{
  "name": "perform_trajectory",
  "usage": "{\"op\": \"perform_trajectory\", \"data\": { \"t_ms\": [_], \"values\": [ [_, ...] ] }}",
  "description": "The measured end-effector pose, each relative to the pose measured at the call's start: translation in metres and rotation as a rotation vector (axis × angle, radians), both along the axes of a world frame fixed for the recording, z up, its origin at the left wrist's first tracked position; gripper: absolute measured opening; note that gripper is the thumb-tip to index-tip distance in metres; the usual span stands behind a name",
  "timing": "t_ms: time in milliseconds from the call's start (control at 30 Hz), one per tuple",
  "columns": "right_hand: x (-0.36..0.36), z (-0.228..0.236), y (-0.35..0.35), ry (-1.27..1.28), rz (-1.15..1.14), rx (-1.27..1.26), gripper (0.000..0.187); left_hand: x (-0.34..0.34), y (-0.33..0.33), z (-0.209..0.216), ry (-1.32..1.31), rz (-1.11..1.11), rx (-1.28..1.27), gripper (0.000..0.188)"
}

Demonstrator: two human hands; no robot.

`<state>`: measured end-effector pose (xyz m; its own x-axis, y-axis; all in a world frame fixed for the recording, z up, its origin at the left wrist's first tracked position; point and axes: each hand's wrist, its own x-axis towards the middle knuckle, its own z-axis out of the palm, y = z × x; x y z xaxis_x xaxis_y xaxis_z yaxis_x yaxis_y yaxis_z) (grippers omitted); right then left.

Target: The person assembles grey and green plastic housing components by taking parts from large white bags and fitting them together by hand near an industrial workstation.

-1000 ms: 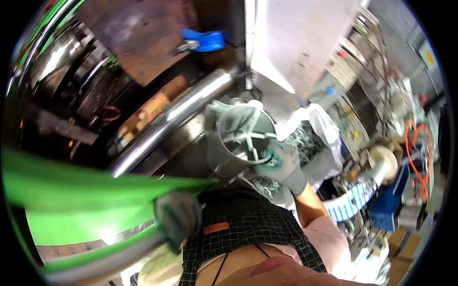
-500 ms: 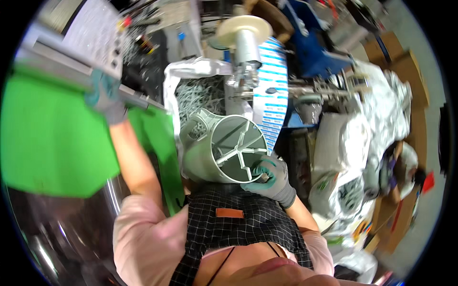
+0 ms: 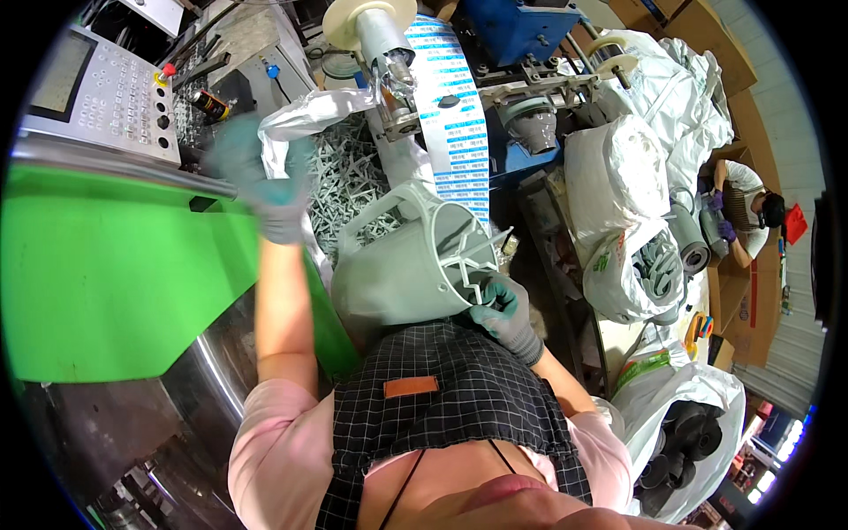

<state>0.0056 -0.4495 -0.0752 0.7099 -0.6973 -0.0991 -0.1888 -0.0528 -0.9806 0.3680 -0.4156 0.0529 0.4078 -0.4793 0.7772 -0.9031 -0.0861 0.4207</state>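
A light grey-green plastic jug (image 3: 384,276) with a side handle lies tilted against my apron, its mouth toward the right. Inside the mouth sits a star-shaped plastic piece (image 3: 468,259), with one arm sticking out past the rim. My right hand (image 3: 508,320), in a grey-and-green glove, is closed at the lower rim of the jug; whether it also grips an arm of the star is hidden. Stretched out forward, my gloved left hand (image 3: 269,181) is smeared by motion, beside the green machine panel (image 3: 115,265) and a white plastic bag edge.
Beyond the jug, a white-lined bin holds many grey plastic scraps (image 3: 346,181). A machine control panel (image 3: 115,97) stands at the far left. A strip of blue-and-white labels (image 3: 455,132) hangs ahead. White sacks (image 3: 618,172) line the right, where a co-worker (image 3: 746,208) works by cardboard.
My left hand has moved right, away from the machine's rail. The jug has turned, its mouth more to the right, and the star's arm now juts out. My right hand stays at the rim.
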Motion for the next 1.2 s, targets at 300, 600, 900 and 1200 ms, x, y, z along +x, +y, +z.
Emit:
{"op": "perform_trajectory", "data": {
  "t_ms": [300,600,900,1200],
  "values": [
    [-0.057,0.078,-0.021,-0.037,-0.186,-0.071,0.027,-0.113,-0.013,-0.092,0.470,-0.535,0.883,0.038],
    [-0.068,0.032,-0.027,0.010,0.159,-0.014,0.026,-0.155,-0.001,-0.108,0.263,-0.371,0.829,0.042],
    [-0.094,0.037,-0.065,-0.326,0.021,-0.547,0.030,-0.092,0.133,-0.192,0.689,0.329,0.453,0.025],
    [0.080,0.068,-0.034,-0.355,-0.007,-0.254,0.046,-0.185,0.108,-0.191,0.339,-0.116,1.122,0.047]
  ]
}}
